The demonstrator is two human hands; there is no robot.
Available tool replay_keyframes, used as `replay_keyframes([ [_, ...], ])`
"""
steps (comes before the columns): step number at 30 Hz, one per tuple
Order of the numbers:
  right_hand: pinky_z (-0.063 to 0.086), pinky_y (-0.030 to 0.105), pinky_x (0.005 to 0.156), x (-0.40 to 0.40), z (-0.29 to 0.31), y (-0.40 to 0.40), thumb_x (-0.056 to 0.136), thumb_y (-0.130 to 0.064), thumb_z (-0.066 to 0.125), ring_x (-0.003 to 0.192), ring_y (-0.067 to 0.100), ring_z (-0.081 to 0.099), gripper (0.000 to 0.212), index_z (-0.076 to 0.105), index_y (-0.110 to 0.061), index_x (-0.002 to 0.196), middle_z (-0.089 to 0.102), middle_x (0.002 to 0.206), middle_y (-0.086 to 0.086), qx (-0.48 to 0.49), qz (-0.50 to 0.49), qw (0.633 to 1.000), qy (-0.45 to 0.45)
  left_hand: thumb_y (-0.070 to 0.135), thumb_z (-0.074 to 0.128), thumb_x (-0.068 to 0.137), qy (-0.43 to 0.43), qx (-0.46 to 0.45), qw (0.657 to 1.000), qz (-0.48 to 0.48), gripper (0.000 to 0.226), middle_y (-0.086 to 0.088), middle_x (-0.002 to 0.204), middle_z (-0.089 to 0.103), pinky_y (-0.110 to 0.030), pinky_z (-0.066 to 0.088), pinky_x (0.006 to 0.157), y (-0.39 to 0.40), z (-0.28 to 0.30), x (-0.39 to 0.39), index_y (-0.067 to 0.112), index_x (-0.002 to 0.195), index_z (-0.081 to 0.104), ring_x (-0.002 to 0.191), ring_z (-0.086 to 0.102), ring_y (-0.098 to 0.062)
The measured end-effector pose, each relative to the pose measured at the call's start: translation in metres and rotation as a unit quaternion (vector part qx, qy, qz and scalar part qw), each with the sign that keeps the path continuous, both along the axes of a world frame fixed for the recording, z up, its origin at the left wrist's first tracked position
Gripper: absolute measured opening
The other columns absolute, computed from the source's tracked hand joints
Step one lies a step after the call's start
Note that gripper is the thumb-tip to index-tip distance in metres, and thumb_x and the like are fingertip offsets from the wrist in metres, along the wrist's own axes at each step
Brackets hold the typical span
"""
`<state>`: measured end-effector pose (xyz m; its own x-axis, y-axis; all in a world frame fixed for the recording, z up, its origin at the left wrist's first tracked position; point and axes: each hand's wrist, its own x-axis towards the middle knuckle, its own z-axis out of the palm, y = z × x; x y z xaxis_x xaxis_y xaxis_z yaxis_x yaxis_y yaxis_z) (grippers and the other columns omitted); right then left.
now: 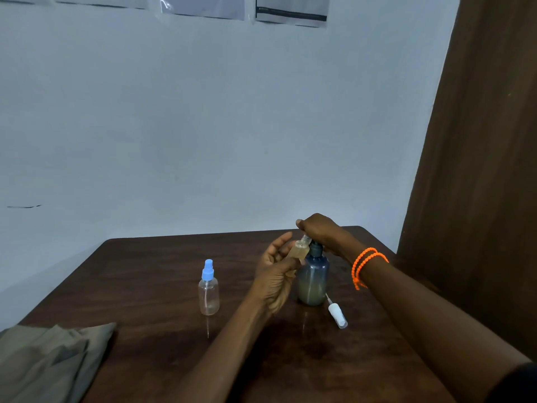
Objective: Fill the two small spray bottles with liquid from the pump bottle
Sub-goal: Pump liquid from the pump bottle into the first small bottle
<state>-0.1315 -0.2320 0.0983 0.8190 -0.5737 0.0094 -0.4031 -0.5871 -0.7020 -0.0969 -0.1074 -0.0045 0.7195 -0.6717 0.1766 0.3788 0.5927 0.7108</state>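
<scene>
Head view
Left hand (276, 274): curled loosely round a small spray bottle (297, 253), cap off, body amber with liquid; fingers partly spread, thumb side toward the camera.
Right hand (321, 231): closed down over the top of the pump bottle (312, 279), palm pressing the pump head; orange bead bracelet (366, 266) on the wrist.
Key relation: held bottle tilted, long axis running from lower left up to the right, open neck just under the spout, touching or nearly so; exact contact too small to tell.
Pump bottle: upright on the dark wooden table (151, 286), right of centre, liquid low in the body.
Second spray bottle (208, 290): upright, blue cap on, looked empty; left of the left hand, apart from it, nearer that hand than the right.
White sprayer cap (337, 314): lying on its side, near right of the pump bottle, dip tube pointing toward the bottle.
Folded cloth (49, 362): near left corner.
Judgement: first bottle partly filled, second not yet begun.
</scene>
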Motion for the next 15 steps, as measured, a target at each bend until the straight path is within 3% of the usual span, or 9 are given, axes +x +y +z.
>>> replay_keyframes([
  [2,0.035,0.029,0.059,-0.0016,0.0009,-0.0018,0.100,-0.030,0.047,0.067,0.017,0.044,0.031,0.047,-0.012,0.073,0.048,0.073,0.004,0.013,-0.005,1.000,0.001,-0.029,0.056,0.082,-0.006,0.009,1.000,0.006,0.057,-0.013,0.106,0.071,-0.026,0.061,0.075,0.0005,-0.0002,-0.0022,0.003,0.128,0.059,0.092,0.071,-0.020],
  [6,0.041,0.033,0.067,-0.0006,0.0025,-0.0059,0.098,-0.036,0.047,0.076,0.019,0.049,0.026,0.052,-0.013,0.087,0.053,0.084,0.005,0.028,-0.005,0.999,0.015,-0.017,0.076,0.075,-0.027,0.033,0.998,0.036,0.056,-0.016,0.114,0.071,-0.029,0.060,0.080,-0.0001,-0.0032,-0.0023,0.003,0.125,0.062,0.100,0.070,-0.023],
  [11,0.038,0.032,0.066,0.0035,-0.0040,-0.0061,0.098,-0.029,0.048,0.068,0.019,0.046,0.032,0.049,-0.012,0.072,0.049,0.072,0.005,0.025,-0.001,1.000,-0.002,0.007,0.092,0.052,-0.059,0.058,0.995,0.053,0.069,-0.011,0.103,0.074,-0.029,0.059,0.080,0.0019,-0.0054,0.0013,0.003,0.116,0.066,0.094,0.071,-0.019],
  [15,0.043,0.035,0.069,-0.0006,-0.0013,-0.0049,0.096,-0.034,0.049,0.077,0.023,0.053,0.029,0.052,-0.013,0.077,0.055,0.082,0.007,0.029,-0.008,1.000,0.008,0.001,0.091,0.059,-0.065,0.060,0.995,0.045,0.069,-0.015,0.109,0.074,-0.031,0.060,0.083,0.0052,-0.0047,0.0021,0.002,0.123,0.064,0.099,0.071,-0.022],
])
